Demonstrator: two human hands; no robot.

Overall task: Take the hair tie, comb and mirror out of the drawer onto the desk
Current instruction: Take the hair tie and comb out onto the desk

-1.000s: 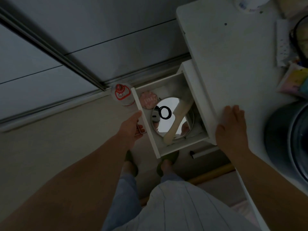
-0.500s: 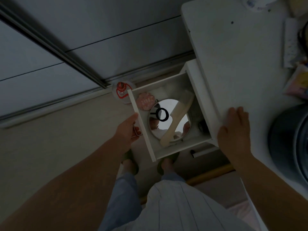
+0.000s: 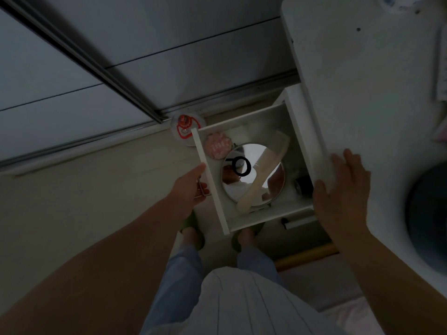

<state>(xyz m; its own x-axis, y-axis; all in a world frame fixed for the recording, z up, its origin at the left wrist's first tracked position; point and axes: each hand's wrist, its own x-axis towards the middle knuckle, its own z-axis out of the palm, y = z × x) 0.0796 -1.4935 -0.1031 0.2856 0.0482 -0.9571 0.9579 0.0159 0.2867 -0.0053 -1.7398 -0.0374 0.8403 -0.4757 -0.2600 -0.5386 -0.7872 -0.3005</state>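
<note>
Below the white worktop (image 3: 362, 93), a white drawer (image 3: 212, 187) stands pulled out over the floor. Its round mirror (image 3: 261, 189) lies flat on the drawer bottom, filling most of the middle. On the glass, towards its left side, sits a black hair tie (image 3: 241, 166). A pale comb (image 3: 263, 170) lies slantwise across the mirror, its near end past the mirror's near rim and its far end reaching towards the drawer's far right corner. A round pink thing (image 3: 218, 147) rests in the far left corner, touching the mirror's edge, and a small dark object (image 3: 302, 187) sits by the right wall, too dim to make out.

At the drawer's left front, the left hand (image 3: 191, 187) is curled around a thin metal handle (image 3: 202, 189), thumb lying against the front panel. On the right, the right hand (image 3: 343, 187) lies flat with fingers loosely spread on the worktop's edge, holding nothing. A clear bottle with a red cap (image 3: 185, 125) stands on the floor just beyond the drawer's far left corner.
</note>
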